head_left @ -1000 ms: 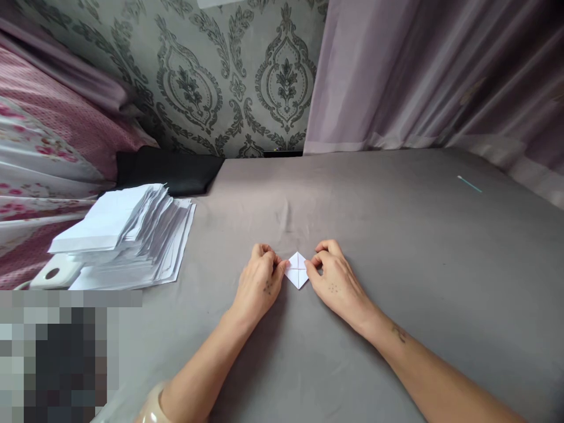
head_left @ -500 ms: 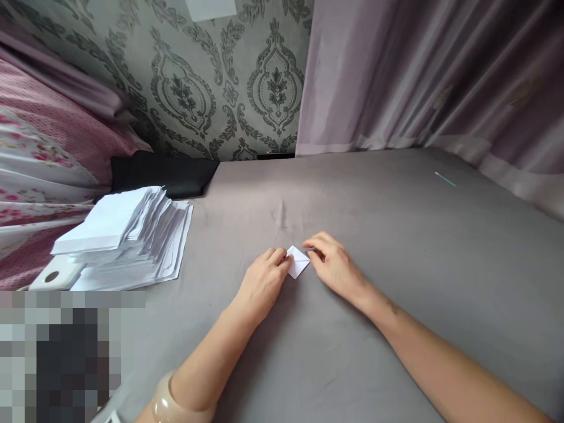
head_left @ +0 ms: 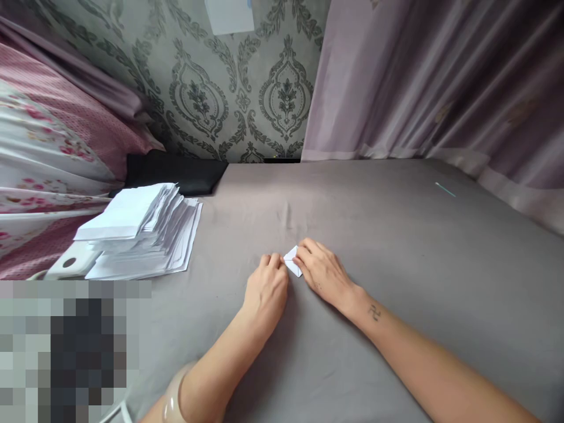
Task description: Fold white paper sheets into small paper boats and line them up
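Observation:
A small folded white paper (head_left: 291, 257), diamond-shaped with crease lines, lies on the grey cloth between my hands. My left hand (head_left: 267, 289) is closed, its thumb and curled fingers pinching at the paper's left corner. From the other side, my right hand (head_left: 325, 269) is closed on the paper's right part, thumb and fingertips pressed on it. The fingers cover the paper's right edge. A beige bangle (head_left: 173, 402) is on my left forearm.
Grey cloth (head_left: 374, 217) covers the surface. At left, a thick stack of white paper (head_left: 127, 214) sits partly over a white board with a hole (head_left: 66, 265). Behind it lies a black folded item (head_left: 176, 171). A thin green stick (head_left: 446, 189) rests at far right, near the curtain (head_left: 374, 76).
My right hand has moved left onto the paper and closed on it. My left fingers have shifted to its left corner. The view has shifted slightly.

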Demonstrator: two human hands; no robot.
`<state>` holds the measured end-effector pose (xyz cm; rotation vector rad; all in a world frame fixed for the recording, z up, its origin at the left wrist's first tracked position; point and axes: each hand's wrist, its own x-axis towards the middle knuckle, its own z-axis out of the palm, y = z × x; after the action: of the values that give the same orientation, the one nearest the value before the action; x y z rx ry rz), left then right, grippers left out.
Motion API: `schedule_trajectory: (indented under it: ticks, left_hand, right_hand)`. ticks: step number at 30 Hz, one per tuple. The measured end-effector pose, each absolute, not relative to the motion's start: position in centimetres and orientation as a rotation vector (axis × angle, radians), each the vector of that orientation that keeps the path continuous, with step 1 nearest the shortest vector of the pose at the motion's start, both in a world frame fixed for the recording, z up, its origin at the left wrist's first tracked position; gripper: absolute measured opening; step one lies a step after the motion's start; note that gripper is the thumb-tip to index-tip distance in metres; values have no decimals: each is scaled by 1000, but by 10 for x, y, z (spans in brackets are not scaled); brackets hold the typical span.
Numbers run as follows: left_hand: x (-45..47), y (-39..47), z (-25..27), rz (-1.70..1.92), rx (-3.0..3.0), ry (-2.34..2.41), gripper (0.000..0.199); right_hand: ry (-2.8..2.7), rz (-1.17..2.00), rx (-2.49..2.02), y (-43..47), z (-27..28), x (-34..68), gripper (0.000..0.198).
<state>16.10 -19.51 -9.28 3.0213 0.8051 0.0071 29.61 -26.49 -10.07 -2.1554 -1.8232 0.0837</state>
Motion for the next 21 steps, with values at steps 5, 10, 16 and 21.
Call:
schedule_trajectory:
  ticks: [5,10,16,21]
  left_hand:
    - [158,-175,-102,469,2487,951,29]
    - [162,-170,-104,558,1898,1025,30]
    - [168,-176,-98,570,1547,901,49]
    - [169,-176,-96,610,1396,795,32]
  right_hand:
    - [-1810,245,-2062,-259,-104,308,29]
    - [-1623,447,-1956,-262,-102,319,13]
    - [-1058,861,-1665,-259,-99,322,12]
    - [-847,1101,-1374,-257,-100,310,22]
